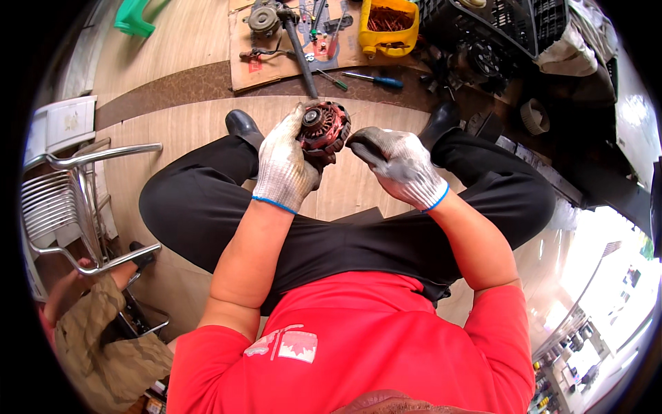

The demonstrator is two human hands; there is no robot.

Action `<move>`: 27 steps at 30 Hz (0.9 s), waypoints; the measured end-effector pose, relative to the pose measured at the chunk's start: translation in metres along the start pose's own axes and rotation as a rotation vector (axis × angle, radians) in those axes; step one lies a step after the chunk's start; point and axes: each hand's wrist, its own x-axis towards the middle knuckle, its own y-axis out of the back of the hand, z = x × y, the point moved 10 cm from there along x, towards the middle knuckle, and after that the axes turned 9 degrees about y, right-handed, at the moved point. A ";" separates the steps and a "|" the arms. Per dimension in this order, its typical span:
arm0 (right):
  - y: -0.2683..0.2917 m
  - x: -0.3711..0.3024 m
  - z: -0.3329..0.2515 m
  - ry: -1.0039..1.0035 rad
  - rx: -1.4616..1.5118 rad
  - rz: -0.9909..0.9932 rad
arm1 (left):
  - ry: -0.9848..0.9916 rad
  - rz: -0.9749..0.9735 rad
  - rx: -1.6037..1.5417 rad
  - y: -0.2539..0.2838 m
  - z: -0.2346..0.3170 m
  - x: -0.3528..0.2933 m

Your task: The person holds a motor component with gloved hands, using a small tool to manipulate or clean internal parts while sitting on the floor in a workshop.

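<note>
My left hand (pixel 284 160) wears a white knitted glove with a blue cuff. It is closed around a reddish-brown alternator rotor (pixel 324 131), which has a round shaft end and a ring of fins facing up. My right hand (pixel 396 163), in a matching glove with a grey-coated palm, is just right of the rotor, slightly apart from it. Its fingers are curled together, and whatever may be inside them is hidden. Beyond my left hand a hammer (pixel 301 58) lies with its long handle pointing toward me.
Ahead, a cardboard sheet (pixel 252 72) bears metal parts and small tools. A blue-handled screwdriver (pixel 376 79) lies near a yellow cut-open container (pixel 389 50) of copper-coloured pieces. A black crate (pixel 483 31) stands far right. A metal chair (pixel 62 200) and another person's leg are at left.
</note>
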 end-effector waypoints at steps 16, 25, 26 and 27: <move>0.063 -0.262 -0.060 -0.276 -0.359 -0.141 | 0.065 -0.028 0.006 -0.021 -0.009 -0.006; -0.032 -0.681 0.029 -1.301 -0.230 -0.848 | 0.116 -0.114 0.125 -0.033 -0.033 -0.008; -0.045 -0.698 0.026 -1.342 -0.058 -0.796 | 0.108 -0.089 0.163 -0.033 -0.032 -0.007; -0.055 -0.710 0.021 -1.378 0.111 -0.748 | 0.080 -0.073 0.186 -0.030 -0.031 -0.006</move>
